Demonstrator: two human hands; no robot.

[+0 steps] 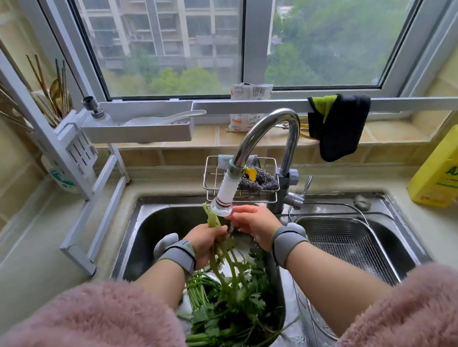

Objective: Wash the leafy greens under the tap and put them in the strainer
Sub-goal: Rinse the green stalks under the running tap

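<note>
- My left hand (206,242) was curled round the stalks of a small bunch of leafy greens (225,259), stem ends up under the tap (221,201), leaves hanging down into the left basin.
- My right hand (255,223) was at the stem ends just below the nozzle, fingers bent against them; I couldn't tell whether it pinched them or only rubbed them.
- More greens lay piled (228,311) in the left basin of the sink (131,248), not yet rinsed, I judged.
- The strainer (349,241) sat in the right basin, and I saw no greens in it.
- Handling, as I judged it: light, limp, and slick when wet; the leaves would tear or bruise, so the firmer stalks near the base were the place to hold.
- Count: one tap, one strainer, two basins, two lots of greens (one held, one piled); single stalks were too many and tangled to count.
</note>
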